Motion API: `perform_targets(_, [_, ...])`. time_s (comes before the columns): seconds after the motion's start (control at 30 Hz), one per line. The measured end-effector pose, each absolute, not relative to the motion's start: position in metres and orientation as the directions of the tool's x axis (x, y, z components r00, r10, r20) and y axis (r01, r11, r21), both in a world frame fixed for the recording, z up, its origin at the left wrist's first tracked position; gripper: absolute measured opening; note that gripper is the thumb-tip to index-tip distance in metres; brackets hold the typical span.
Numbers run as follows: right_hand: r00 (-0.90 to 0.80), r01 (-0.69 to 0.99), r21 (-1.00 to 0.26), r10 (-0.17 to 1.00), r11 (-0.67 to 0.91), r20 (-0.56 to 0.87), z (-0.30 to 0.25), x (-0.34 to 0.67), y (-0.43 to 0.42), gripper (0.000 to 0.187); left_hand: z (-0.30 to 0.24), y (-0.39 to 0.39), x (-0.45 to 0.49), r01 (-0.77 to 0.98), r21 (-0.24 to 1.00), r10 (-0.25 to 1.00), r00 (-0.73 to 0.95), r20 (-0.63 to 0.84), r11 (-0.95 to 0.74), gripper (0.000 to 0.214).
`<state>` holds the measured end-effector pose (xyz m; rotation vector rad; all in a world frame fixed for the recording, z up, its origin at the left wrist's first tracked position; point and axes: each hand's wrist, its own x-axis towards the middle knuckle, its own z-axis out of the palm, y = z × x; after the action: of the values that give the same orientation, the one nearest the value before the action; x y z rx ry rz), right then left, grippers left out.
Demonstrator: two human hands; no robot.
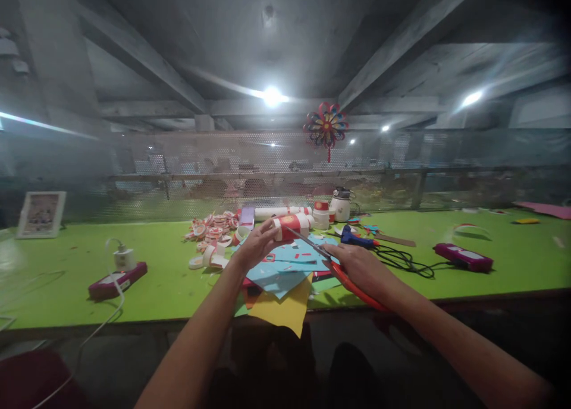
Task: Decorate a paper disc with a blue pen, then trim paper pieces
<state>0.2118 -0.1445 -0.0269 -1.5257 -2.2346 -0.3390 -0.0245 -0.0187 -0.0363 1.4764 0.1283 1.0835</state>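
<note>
In my left hand (259, 242) is a red and white paper cup (292, 223), lying on its side above the sheets. My right hand (357, 263) grips a pair of scissors (352, 287) with red-orange handles. Their blades point up and left, and the tips meet the cup's red side; whether they cut into it I cannot tell. Below both hands lie light blue paper sheets (276, 281) with small red and white scraps on them. A yellow sheet (285, 308) hangs over the table's front edge.
Left of the sheets is a pile of round paper pieces (214, 227). Behind stand stacked cups (321, 216) and a white bottle (341, 205). A blue glue gun (357, 238) with a black cord lies at right. Purple power strips (464, 257) flank the green table (169, 290).
</note>
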Motion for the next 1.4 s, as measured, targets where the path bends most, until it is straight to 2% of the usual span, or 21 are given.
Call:
perform_targets(0.2, [-0.287,0.926,-0.080,0.828,0.368,0.482,-0.032,0.207,-0.146,0.033,-0.038,-0.016,-0.023,-0.506,0.819,0.647,0.535,0.543,-0.269,0.043])
perform_targets(0.57, [-0.274,0.898,-0.182,0.833,0.401,0.481,-0.040,0.202,-0.145,0.029,-0.041,-0.011,-0.018,-0.538,0.785,0.664,0.469,0.582,-0.307,0.061])
perform_targets(0.77, [-0.305,0.846,-0.264,0.826,0.464,0.474,-0.041,0.203,-0.138,0.036,-0.040,-0.011,-0.017,-0.548,0.767,0.677,0.427,0.600,-0.333,0.062])
perform_targets(1.1, [-0.226,0.795,-0.407,0.841,0.451,0.491,-0.051,0.198,-0.130,0.040,-0.045,-0.006,-0.014,-0.535,0.765,0.675,0.418,0.608,-0.357,0.064])
perform_targets(1.4, [-0.188,0.758,-0.449,0.818,0.472,0.543,-0.058,0.184,-0.136,0.039,-0.045,-0.008,-0.011,-0.538,0.749,0.698,0.361,0.619,-0.385,0.066])
